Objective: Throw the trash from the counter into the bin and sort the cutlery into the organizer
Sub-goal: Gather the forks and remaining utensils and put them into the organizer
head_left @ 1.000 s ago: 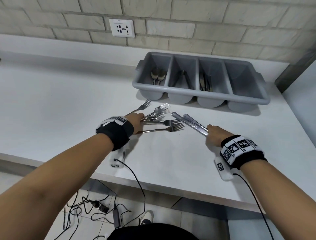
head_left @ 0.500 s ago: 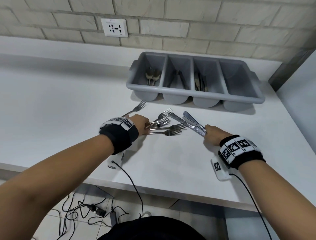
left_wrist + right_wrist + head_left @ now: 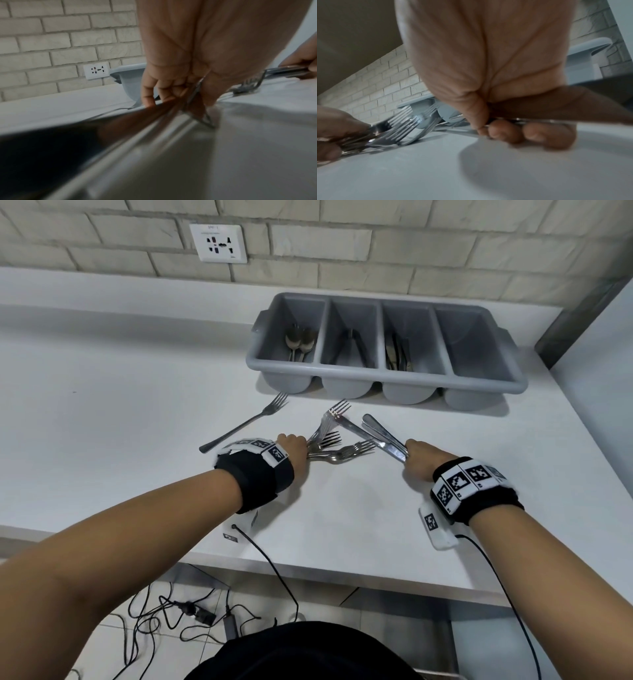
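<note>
My left hand (image 3: 295,447) grips the handles of several forks (image 3: 337,451) fanned out on the white counter (image 3: 120,392); in the left wrist view its fingers (image 3: 150,89) curl round the handles. My right hand (image 3: 416,455) grips the knives (image 3: 373,433) by one end, fingers (image 3: 505,131) curled under them in the right wrist view. The knives cross over the fork tines. One loose fork (image 3: 246,424) lies on the counter left of my left hand. The grey four-compartment organizer (image 3: 479,383) stands behind, with spoons (image 3: 301,340) in its leftmost compartment and cutlery in the two middle ones.
A brick wall with a white socket (image 3: 219,242) backs the counter. A side wall closes the counter at the right. Cables (image 3: 191,611) lie on the floor below the counter's front edge.
My left hand has gathered the forks closer together and drawn them toward the knives. The right hand keeps its hold on the knives, which now overlap the fork tines.
</note>
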